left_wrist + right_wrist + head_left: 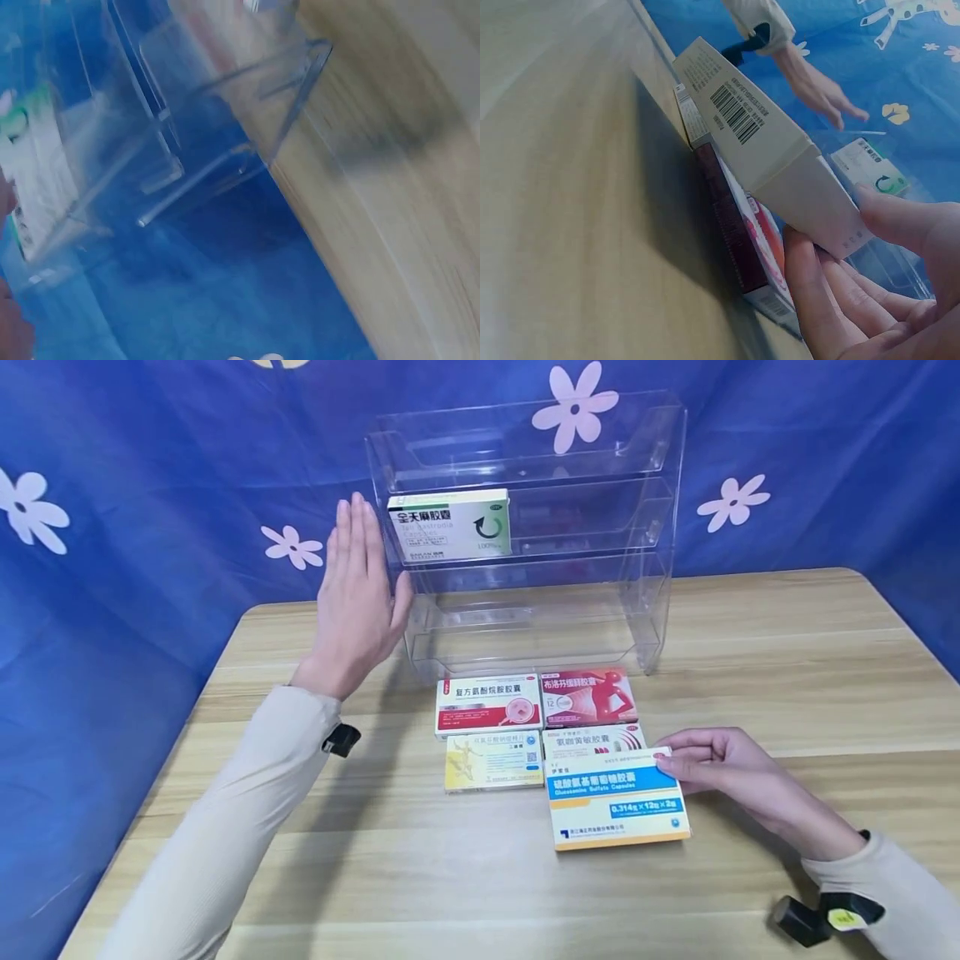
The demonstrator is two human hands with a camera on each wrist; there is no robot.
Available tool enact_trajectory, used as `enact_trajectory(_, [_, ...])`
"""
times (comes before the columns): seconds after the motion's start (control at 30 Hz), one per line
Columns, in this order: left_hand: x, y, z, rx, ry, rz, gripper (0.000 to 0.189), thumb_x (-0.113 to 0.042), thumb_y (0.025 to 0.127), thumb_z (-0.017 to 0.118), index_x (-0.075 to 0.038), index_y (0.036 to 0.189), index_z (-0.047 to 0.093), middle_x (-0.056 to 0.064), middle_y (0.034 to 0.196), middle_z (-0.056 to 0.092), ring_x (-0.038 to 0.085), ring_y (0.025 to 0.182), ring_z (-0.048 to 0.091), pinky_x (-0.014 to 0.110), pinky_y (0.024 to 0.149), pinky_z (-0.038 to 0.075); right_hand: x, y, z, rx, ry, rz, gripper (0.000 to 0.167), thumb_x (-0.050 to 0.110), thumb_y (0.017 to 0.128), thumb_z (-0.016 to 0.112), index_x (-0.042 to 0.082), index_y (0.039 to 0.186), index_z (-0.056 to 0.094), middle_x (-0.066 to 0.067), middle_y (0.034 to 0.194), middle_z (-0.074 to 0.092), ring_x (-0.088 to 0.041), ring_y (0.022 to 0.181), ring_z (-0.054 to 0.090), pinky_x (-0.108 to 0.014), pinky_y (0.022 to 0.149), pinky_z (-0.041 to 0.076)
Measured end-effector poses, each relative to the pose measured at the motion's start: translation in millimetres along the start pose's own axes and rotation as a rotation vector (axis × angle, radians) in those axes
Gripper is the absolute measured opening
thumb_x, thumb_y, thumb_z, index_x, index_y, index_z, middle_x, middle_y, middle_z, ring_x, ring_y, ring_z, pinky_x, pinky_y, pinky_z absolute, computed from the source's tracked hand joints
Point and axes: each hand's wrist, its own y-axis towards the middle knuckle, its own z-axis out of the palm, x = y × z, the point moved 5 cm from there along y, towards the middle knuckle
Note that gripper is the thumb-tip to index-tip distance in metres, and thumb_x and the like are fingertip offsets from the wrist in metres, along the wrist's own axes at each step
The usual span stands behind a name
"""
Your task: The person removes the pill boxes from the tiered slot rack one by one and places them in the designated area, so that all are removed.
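Note:
My right hand (723, 768) pinches the right end of a blue-and-white glucosamine capsule box (618, 810), thumb in front and fingers behind. In the right wrist view this medicine box (742, 120) is tilted above the table, its barcode side showing. It partly covers a white capsule box (562, 741) in the head view. My left hand (356, 593) has straight fingers and lies along the left side of a clear acrylic rack (525, 577). A green-and-white gastrodia capsule box (450, 527) stands at the left of the rack's middle tier.
In front of the rack lie a red-and-white box (487, 703), a pink-red box (588, 697) and a yellow-white box (493, 760), close together on the wooden table (375, 877). A blue flowered curtain (187, 468) hangs behind the table.

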Motion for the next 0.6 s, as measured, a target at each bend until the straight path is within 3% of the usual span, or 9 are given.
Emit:
enact_trajectory(0.07, [-12.8,-6.4,-2.9,-0.024,0.023,0.131,0.066,-0.031,0.103,0.026,0.007,0.15,-0.001,0.02,0.159,-0.007,0.027,0.146,-0.011,0.037,0.119,-0.003,-0.8,-1.4,-0.2,0.008,0.005,0.004,0.052,0.019,0.092,0.067,-0.015,0.127,0.05,-0.012,0.105,0.072,-0.019,0.093,0.07,-0.033,0.081,0.057])
enact_trajectory(0.17, [-34.1,-11.9,4.7,0.054,0.06,0.336,0.064,-0.032,0.104,0.023,0.006,0.151,0.004,0.02,0.159,-0.001,0.028,0.147,-0.008,0.039,0.12,0.0,-3.3,-2.6,-0.3,0.025,0.011,0.001,0.051,0.019,0.092,0.066,-0.015,0.126,0.05,-0.012,0.105,0.072,-0.02,0.093,0.07,-0.033,0.081,0.057])
enact_trajectory(0.23, [-44.6,-10.1,12.3,0.113,0.074,0.431,0.063,-0.032,0.103,0.025,0.007,0.151,0.011,0.022,0.159,0.006,0.03,0.147,-0.001,0.039,0.12,0.002,-5.2,-2.2,0.4,0.036,0.014,-0.005,0.05,0.019,0.092,0.066,-0.015,0.126,0.051,-0.012,0.104,0.072,-0.02,0.093,0.07,-0.034,0.081,0.057])
enact_trajectory(0.3, [-49.0,-4.0,19.4,0.18,0.086,0.466,0.063,-0.032,0.103,0.03,0.007,0.15,0.016,0.022,0.158,0.011,0.031,0.147,0.004,0.038,0.12,0.004,-7.1,-1.2,2.1,0.048,0.02,-0.01,0.05,0.019,0.092,0.066,-0.015,0.125,0.051,-0.012,0.104,0.072,-0.021,0.093,0.07,-0.034,0.081,0.057])
enact_trajectory(0.4, [-49.6,6.6,23.5,0.212,0.113,0.502,0.06,-0.031,0.103,0.036,0.007,0.148,0.026,0.023,0.154,0.024,0.034,0.145,0.019,0.039,0.12,0.011,-9.5,0.1,4.7,0.052,0.023,-0.007,0.05,0.019,0.091,0.067,-0.015,0.125,0.052,-0.013,0.104,0.072,-0.022,0.093,0.07,-0.034,0.081,0.057])
enact_trajectory(0.5, [-49.9,9.7,24.6,0.136,0.093,0.532,0.054,-0.025,0.1,0.044,0.008,0.143,0.039,0.025,0.144,0.044,0.036,0.135,0.039,0.043,0.115,0.026,-11.8,0.0,5.5,0.045,0.021,0.004,0.05,0.02,0.09,0.069,-0.014,0.124,0.053,-0.014,0.104,0.072,-0.022,0.093,0.07,-0.034,0.081,0.057])
enact_trajectory(0.6, [-50.4,5.4,25.9,0.042,0.067,0.471,0.052,-0.022,0.098,0.047,0.009,0.139,0.043,0.027,0.134,0.052,0.039,0.127,0.048,0.046,0.111,0.034,-12.9,-0.7,3.7,0.038,0.004,-0.002,0.051,0.02,0.091,0.068,-0.014,0.124,0.053,-0.015,0.104,0.072,-0.022,0.093,0.07,-0.034,0.081,0.057])
